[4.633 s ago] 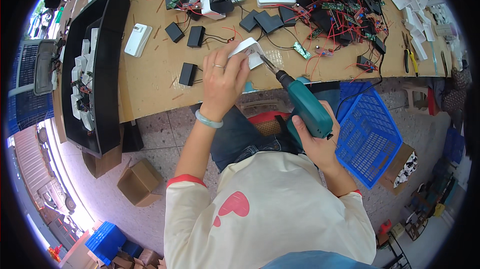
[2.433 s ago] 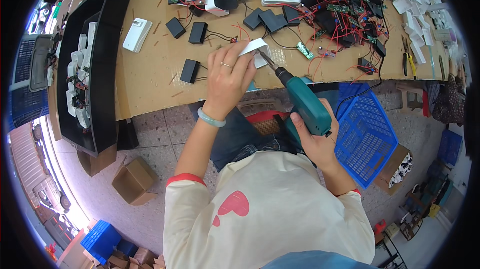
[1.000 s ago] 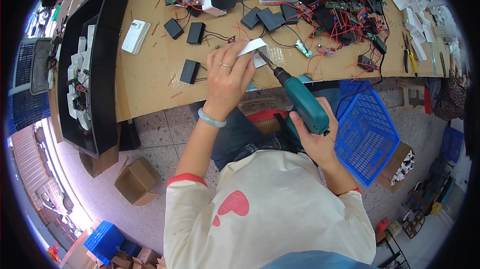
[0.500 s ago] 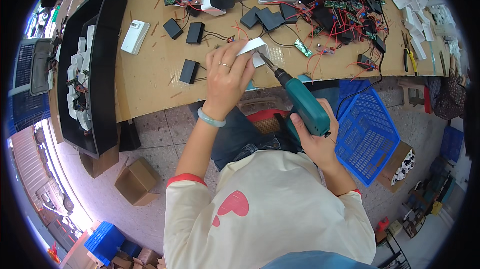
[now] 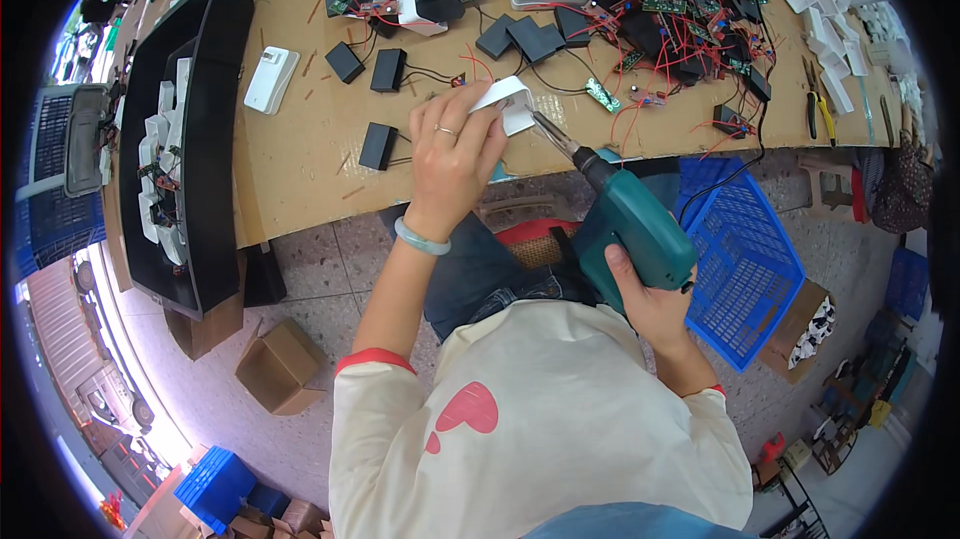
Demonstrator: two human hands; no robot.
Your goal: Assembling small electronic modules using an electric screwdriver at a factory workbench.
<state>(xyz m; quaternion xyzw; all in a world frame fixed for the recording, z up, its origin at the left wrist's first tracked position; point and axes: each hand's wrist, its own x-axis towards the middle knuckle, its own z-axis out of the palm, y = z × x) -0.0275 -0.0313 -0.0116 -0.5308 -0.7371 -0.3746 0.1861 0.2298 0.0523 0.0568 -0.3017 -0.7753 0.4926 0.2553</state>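
Note:
My left hand (image 5: 452, 154), a ring on one finger and a pale bangle at the wrist, is closed on a white plastic casing (image 5: 517, 117) near the table's front edge. The casing is tilted, its open side partly showing. My right hand (image 5: 655, 304) is wrapped round the handle of a green pistol-shaped power tool (image 5: 645, 229). Its slim metal tip points at the casing's right edge, very close to it; whether they touch I cannot tell. Beside my left hand lie small black boxes (image 5: 378, 146) with thin leads.
A black tray (image 5: 215, 139) of white casings stands at the left. Heaped at the back are black boxes, red wires and green circuit boards (image 5: 665, 6). Pliers (image 5: 824, 119) lie on the right. A blue crate (image 5: 745, 289) sits below the table, and a dark cord runs down near it.
My right hand has drawn the green tool back, down and to the right, so its tip has left the casing's inside. My left hand and the casing have barely moved.

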